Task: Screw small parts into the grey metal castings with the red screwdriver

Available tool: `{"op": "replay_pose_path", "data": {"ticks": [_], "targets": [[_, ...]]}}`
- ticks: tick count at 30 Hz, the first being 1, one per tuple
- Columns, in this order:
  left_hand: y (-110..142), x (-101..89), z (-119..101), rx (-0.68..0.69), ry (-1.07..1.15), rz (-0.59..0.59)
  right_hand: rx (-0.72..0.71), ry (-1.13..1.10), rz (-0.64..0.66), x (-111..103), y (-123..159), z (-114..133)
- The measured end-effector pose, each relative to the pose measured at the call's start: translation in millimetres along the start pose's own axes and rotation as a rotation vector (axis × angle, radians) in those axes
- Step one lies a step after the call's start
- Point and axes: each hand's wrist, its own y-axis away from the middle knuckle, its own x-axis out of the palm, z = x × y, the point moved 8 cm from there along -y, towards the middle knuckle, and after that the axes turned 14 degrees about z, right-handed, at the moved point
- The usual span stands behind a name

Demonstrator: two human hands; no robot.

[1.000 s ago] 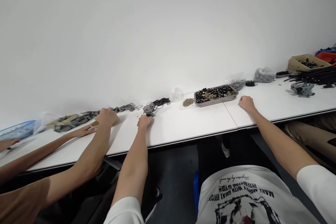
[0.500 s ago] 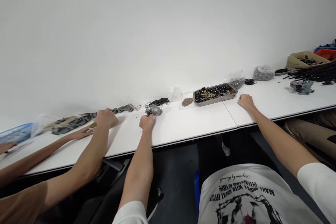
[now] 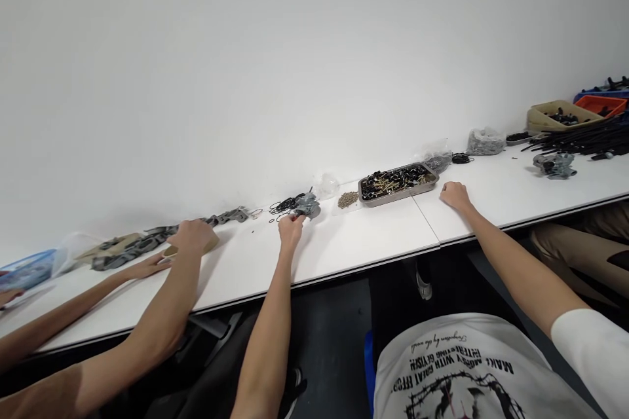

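Observation:
My left hand (image 3: 291,229) is over the white table, its fingers pinched on the near side of a grey molded part (image 3: 307,204). That part is tilted, and its near edge is partly covered by my fingertips. Right behind it lies a tangle of thin black rings (image 3: 287,203). My right hand (image 3: 455,195) rests on the tabletop with curled fingers, close to the right end of a metal tray (image 3: 393,198) full of black and brass-coloured pieces. Whatever its fingers may hold is hidden.
Small metal pieces (image 3: 348,199) lie in a pile left of the tray. Another grey molded part (image 3: 555,165) sits at the right, near black rods (image 3: 584,137) and a beige bin (image 3: 538,116). At the left, a co-worker's hand (image 3: 191,236) is at a beige container (image 3: 211,242).
My left hand has moved right and a little away from me, and the grey part it holds has turned and tilted. My right hand stays in place on the table.

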Motion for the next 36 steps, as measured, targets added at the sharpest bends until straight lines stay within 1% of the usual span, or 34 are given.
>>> {"op": "replay_pose_path", "data": {"ticks": [2, 4, 6, 8, 9, 11, 12, 13, 14, 16, 18, 21, 23, 25, 27, 28, 29, 31, 32, 34, 36], "targets": [[9.5, 15.1, -19.2, 0.03, 0.198, 0.042, 0.008, -0.039, 0.001, -1.5, 3.2, -0.2], [24.1, 39.1, -44.8, 0.086, 0.384, 0.139, -0.023, -0.131, -0.025, -6.1, 8.7, 3.0], [43.5, 69.2, -73.2, 0.135, 0.517, 0.269, -0.092, -0.311, -0.104, -15.1, 19.9, 9.4], [65.3, 101.9, -100.2, 0.161, 0.63, 0.403, -0.201, -0.578, -0.165, -20.9, 38.3, 19.3], [76.3, 118.8, -113.4, 0.171, 0.691, 0.479, -0.281, -0.728, -0.145, -19.3, 49.7, 27.2], [96.8, 148.8, -137.3, 0.186, 0.832, 0.609, -0.548, -0.935, 0.089, -4.2, 78.2, 59.3], [105.3, 160.1, -147.5, 0.194, 0.9, 0.646, -0.668, -0.977, 0.205, 4.4, 96.5, 75.3], [112.6, 169.5, -156.4, 0.202, 0.956, 0.675, -0.757, -1.0, 0.267, 11.0, 114.8, 87.3], [118.9, 176.8, -164.1, 0.211, 1.003, 0.696, -0.795, -1.044, 0.231, 13.1, 129.6, 92.2], [127.5, 186.0, -175.2, 0.225, 1.063, 0.718, -0.787, -1.148, 0.119, 16.3, 148.8, 94.5], [131.8, 190.1, -180.4, 0.226, 1.086, 0.726, -0.732, -1.24, 0.035, 18.9, 155.5, 93.2], [133.7, 189.9, -178.8, 0.219, 1.044, 0.754, -0.662, -1.301, 0.027, 20.1, 150.0, 92.2], [134.0, 186.1, -171.7, 0.218, 0.959, 0.799, -0.628, -1.3, 0.026, 15.6, 142.6, 87.8], [132.6, 178.6, -159.3, 0.219, 0.834, 0.842, -0.604, -1.274, 0.002, 6.4, 135.7, 79.2], [127.0, 166.1, -143.9, 0.246, 0.663, 0.834, -0.609, -1.208, -0.03, -6.0, 130.6, 69.1], [122.2, 157.8, -136.5, 0.275, 0.559, 0.799, -0.623, -1.155, -0.046, -12.7, 129.0, 64.6], [116.1, 148.5, -129.7, 0.312, 0.452, 0.739, -0.643, -1.089, -0.064, -19.4, 127.9, 60.6], [102.8, 131.2, -117.2, 0.361, 0.247, 0.587, -0.687, -0.934, -0.106, -31.0, 127.6, 54.7], [96.5, 125.2, -111.1, 0.363, 0.147, 0.52, -0.707, -0.856, -0.126, -35.3, 128.0, 52.9], [86.2, 119.7, -100.1, 0.336, -0.024, 0.431, -0.749, -0.714, -0.146, -40.4, 129.1, 52.4], [79.8, 119.4, -92.2, 0.306, -0.127, 0.389, -0.791, -0.584, -0.117, -40.5, 129.9, 56.6]]}}
